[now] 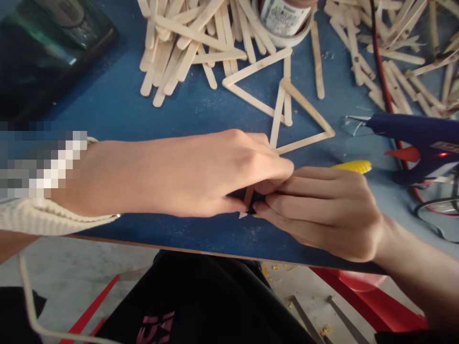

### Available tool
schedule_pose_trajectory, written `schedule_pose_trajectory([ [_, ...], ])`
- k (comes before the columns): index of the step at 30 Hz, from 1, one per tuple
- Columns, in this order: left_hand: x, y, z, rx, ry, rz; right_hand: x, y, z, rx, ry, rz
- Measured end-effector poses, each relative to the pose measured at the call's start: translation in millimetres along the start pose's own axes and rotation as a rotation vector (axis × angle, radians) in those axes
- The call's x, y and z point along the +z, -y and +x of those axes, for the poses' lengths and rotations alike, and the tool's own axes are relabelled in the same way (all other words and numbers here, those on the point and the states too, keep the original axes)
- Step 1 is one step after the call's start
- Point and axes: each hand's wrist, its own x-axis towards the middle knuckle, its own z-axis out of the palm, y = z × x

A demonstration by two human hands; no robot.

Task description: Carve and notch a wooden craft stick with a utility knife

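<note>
My left hand point(201, 174) and my right hand point(322, 210) meet near the front edge of the blue table point(118, 105). Both pinch the near corner of a triangle of wooden craft sticks point(308, 112), where stick ends point(247, 198) cross between the fingertips. The triangle's far sides reach away from my hands towards the middle of the table. A second glued stick angle point(251, 71) lies just beyond it. My right hand also holds a yellow object point(353, 166) that sticks out behind its fingers.
A heap of loose craft sticks point(186, 38) lies at the back, more sticks point(394, 57) at the right. A white-labelled jar point(285, 19) stands among them. A blue glue gun point(416, 138) with a red cord rests at the right. A dark object point(46, 48) sits at the back left.
</note>
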Motion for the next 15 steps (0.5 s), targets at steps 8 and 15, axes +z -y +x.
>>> schedule_pose_trajectory([
  [8,2.0,3,-3,-0.007,-0.028,0.029,0,-1,2,-0.012,0.009,-0.004],
  [15,0.9,3,-3,-0.007,-0.01,0.046,-15,-8,-3,-0.012,0.09,-0.112],
])
